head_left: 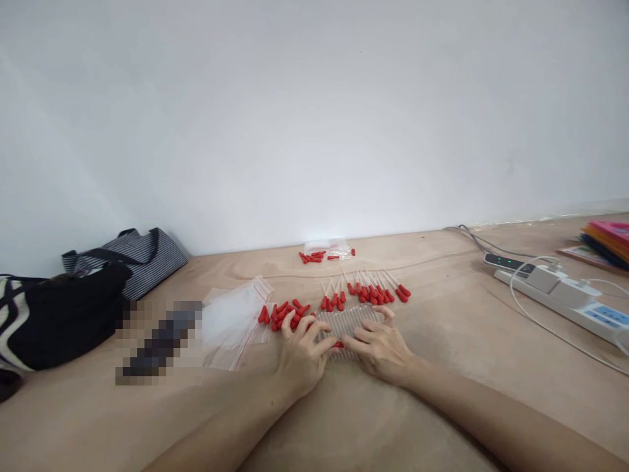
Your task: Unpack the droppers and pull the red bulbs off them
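Now L hand point(305, 346) & R hand point(382, 346) pinching red dropper bulb point(339, 344) btwn them; clear tubes point(346, 321) may roll if bumped.

1 red bulb point(339, 344) shows between the fingers point(356, 345).

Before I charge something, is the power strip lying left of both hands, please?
No, the power strip lies right of the right hand.

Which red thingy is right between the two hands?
The single red bulb between the left hand and right hand, seen against the clear tubes; the other visible red bulbs lie farther back, outside that gap.
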Demonstrator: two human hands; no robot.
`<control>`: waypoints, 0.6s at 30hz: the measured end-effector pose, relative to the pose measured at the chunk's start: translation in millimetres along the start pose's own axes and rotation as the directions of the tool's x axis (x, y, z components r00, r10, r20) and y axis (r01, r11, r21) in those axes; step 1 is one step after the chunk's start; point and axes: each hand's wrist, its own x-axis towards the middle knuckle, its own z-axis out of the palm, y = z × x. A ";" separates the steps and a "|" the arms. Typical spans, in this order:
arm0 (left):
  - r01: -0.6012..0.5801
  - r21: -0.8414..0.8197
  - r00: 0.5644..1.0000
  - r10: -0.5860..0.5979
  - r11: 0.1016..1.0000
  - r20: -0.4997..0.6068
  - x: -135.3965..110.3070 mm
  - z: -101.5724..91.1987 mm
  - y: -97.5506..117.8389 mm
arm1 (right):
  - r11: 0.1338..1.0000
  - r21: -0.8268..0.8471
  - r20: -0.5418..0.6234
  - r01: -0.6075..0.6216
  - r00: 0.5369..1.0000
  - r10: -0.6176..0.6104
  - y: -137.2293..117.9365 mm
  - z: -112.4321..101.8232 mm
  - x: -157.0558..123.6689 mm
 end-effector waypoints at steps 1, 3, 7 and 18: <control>-0.001 0.002 1.000 0.001 1.000 0.000 0.0 0.1 0.3 | 1.000 0.002 0.008 0.000 1.000 0.000 -0.5 -0.6 0.4; -0.002 -0.001 1.000 0.002 1.000 -0.001 0.3 -0.2 0.2 | 1.000 0.008 0.025 0.002 1.000 -0.003 -0.7 -1.9 0.3; 0.047 -0.012 0.999 -0.048 0.999 -0.004 1.2 -4.6 -5.2 | 1.000 0.010 0.090 -0.024 0.996 0.023 8.2 -5.8 -4.9; 0.391 0.077 0.920 -0.390 0.917 -0.030 5.6 -20.9 -37.2 | 0.873 0.009 0.313 -0.488 0.830 0.461 46.7 -8.6 -16.8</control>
